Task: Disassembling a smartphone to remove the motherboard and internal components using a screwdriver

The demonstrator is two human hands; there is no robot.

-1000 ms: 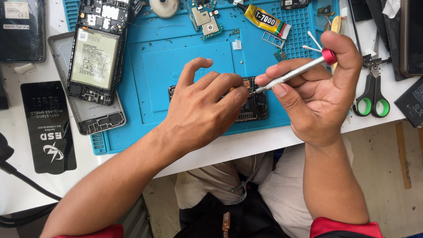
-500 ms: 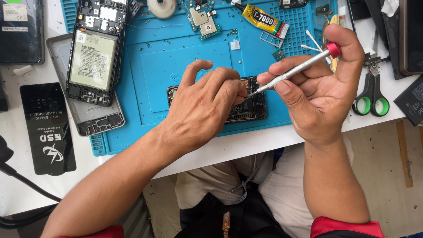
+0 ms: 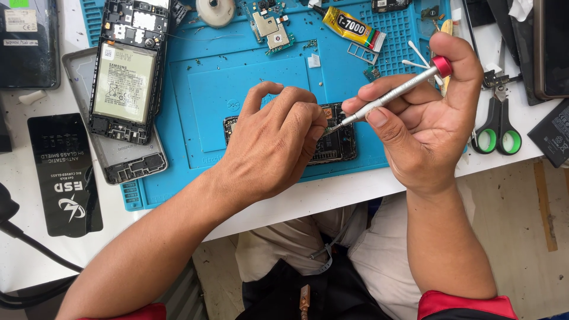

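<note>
My left hand [image 3: 275,145] rests over a small black phone frame [image 3: 338,145] on the blue work mat [image 3: 243,89], its fingertips pinching the frame's upper edge. My right hand [image 3: 424,112] grips a thin silver screwdriver with a red cap [image 3: 394,95]. The driver's tip touches the frame just beside my left fingertips. Most of the frame's left part is hidden under my left hand.
An opened phone with its battery showing [image 3: 124,74] lies on a grey back cover at the left. A yellow glue tube [image 3: 349,26], small circuit boards [image 3: 269,26] and a tape roll [image 3: 216,10] sit at the mat's far edge. Green-handled scissors [image 3: 498,127] lie right. A black anti-static pouch [image 3: 65,172] lies left.
The view shifted slightly. My right hand tilted the screwdriver a little, keeping its tip on the frame. My left hand stayed on the frame.
</note>
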